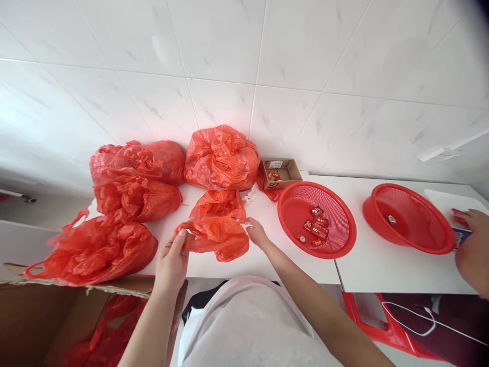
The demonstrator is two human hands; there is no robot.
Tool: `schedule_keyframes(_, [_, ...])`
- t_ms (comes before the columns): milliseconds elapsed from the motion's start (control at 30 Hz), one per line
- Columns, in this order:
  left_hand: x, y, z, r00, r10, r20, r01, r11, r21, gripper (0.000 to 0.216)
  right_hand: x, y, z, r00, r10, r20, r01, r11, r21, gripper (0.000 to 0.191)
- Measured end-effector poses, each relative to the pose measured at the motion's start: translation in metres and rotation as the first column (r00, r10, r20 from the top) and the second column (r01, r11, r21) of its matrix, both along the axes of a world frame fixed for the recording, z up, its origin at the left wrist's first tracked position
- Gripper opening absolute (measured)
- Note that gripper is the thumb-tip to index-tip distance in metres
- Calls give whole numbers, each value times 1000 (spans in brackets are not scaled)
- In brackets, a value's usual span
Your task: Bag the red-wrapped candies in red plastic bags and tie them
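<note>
A thin red plastic bag (217, 234) lies on the white table in front of me, its upper edge pulled between both hands. My left hand (173, 257) pinches the bag's left end between thumb and fingers. On the right side, my right hand (255, 230) is closed on the bag's other end, with a small whitish bit showing at the fingertips. What the bag contains is hidden. Just behind it stands a full, crumpled red bag (221, 158). A red strainer basket (284, 219) with several small red-wrapped packets (320, 229) is to the right of my right hand.
More filled red bags (137, 193) crowd the left, one (99, 250) at a cardboard box (38, 316). A small carton (282, 171) holds red packets. Farther right stands a red basin (412, 219) with one packet; beside it, another person's hand (477, 224) holds something red. A red stool (370, 331) is below.
</note>
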State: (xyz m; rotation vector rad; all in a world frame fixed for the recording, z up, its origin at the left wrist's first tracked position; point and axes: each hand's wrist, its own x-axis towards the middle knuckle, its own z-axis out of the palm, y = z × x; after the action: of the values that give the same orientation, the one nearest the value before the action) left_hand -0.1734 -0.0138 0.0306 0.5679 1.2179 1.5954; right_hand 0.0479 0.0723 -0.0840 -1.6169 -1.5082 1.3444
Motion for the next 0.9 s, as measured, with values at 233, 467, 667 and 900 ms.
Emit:
schedule_keyframes(233, [49, -7, -11, 845, -363, -393, 315, 931, -185, 43, 24, -68, 105, 990, 8, -141, 36, 951, 307, 20])
schedule_keyframes(467, [59, -2, -4, 774, -434, -461, 422, 896, -136, 41, 17, -79, 94, 880, 340, 331, -405, 902, 149, 18])
schedule_keyframes(667, [42, -6, -22, 892, -297, -342, 258, 954, -154, 34, 73, -94, 67, 711, 319, 627, -294, 944, -148, 28])
schedule_keyframes(900, [49, -6, -28, 901, -247, -355, 183, 962, -205, 21, 131, -104, 93, 894, 189, 407, -82, 961, -265, 53])
